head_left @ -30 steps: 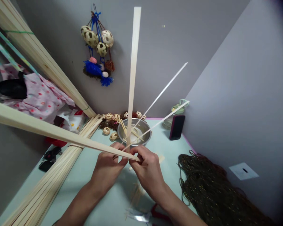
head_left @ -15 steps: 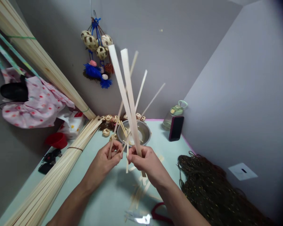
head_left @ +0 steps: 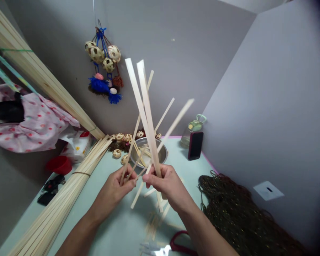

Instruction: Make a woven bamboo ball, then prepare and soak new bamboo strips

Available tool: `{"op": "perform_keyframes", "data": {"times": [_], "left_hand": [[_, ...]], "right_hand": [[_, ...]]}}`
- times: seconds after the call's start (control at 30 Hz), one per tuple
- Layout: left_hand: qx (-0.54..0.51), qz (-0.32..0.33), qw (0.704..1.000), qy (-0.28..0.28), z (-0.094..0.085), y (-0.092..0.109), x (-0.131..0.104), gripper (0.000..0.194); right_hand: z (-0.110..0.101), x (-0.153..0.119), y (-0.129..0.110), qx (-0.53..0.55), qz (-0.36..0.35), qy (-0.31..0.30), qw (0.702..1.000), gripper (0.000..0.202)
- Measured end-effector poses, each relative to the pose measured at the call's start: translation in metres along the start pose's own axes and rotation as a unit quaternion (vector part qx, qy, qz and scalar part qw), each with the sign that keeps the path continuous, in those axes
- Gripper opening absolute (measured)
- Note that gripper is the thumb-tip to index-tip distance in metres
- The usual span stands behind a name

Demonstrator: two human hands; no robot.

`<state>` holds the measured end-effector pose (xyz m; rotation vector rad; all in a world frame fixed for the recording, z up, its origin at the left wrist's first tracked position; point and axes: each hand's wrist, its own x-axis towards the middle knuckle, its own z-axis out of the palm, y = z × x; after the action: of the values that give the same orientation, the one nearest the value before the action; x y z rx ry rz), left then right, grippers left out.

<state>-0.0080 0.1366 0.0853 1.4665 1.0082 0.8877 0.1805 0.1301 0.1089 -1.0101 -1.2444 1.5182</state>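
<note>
Pale, flat strips that look like bamboo stand up from both of my hands. My left hand (head_left: 120, 185) is closed on narrow strips (head_left: 135, 132) fanning upward to the right. My right hand (head_left: 164, 180) grips wider strips (head_left: 146, 122) at their lower part, and its thumb and fingertips pinch another thin strip (head_left: 177, 121) slanting up to the right. The two hands are close together but apart, over the table. Behind them sits a metal bowl (head_left: 165, 156) holding water and several strips. Short strip pieces (head_left: 152, 227) and red-handled scissors (head_left: 180, 243) lie below the hands.
A long bundle of strips (head_left: 66, 193) runs along the left. Woven balls (head_left: 117, 153) lie by the bowl; others (head_left: 96, 54) hang on the wall. A phone (head_left: 195, 145) leans against a bottle (head_left: 186, 137). Dark cord (head_left: 234, 209) is heaped at right.
The thin strip at my right fingertips has swung to a wider slant, its lower end now further left. My left hand has shifted slightly away from the right. The view has turned a little right.
</note>
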Motion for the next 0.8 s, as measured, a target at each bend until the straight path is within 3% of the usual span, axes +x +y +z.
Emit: {"op": "perform_keyframes", "data": {"times": [0.13,0.23,0.37,0.53,0.7,0.8], "left_hand": [[-0.015,-0.007,0.999,-0.038,-0.007,0.0,0.003,0.022],[-0.038,-0.007,0.997,-0.066,-0.006,0.003,0.0,0.023],[-0.049,0.006,0.998,-0.049,-0.001,0.004,-0.001,0.023],[-0.035,-0.01,0.998,-0.056,-0.001,-0.002,0.002,0.024],[-0.019,-0.006,0.999,-0.048,-0.01,-0.005,0.002,0.025],[-0.037,-0.007,0.996,-0.08,-0.009,0.0,0.001,0.024]], "right_hand": [[0.001,-0.001,-0.003,0.046,0.029,-0.029,0.998,0.024],[0.004,0.001,0.002,0.016,0.025,-0.031,0.999,0.022],[0.009,0.004,0.009,-0.007,0.016,-0.025,1.0,0.023],[0.006,0.006,0.007,0.055,0.032,0.004,0.998,0.023],[0.0,0.003,-0.001,0.145,0.084,-0.073,0.983,0.021],[0.003,0.001,-0.001,0.099,0.084,-0.079,0.988,0.016]]}}
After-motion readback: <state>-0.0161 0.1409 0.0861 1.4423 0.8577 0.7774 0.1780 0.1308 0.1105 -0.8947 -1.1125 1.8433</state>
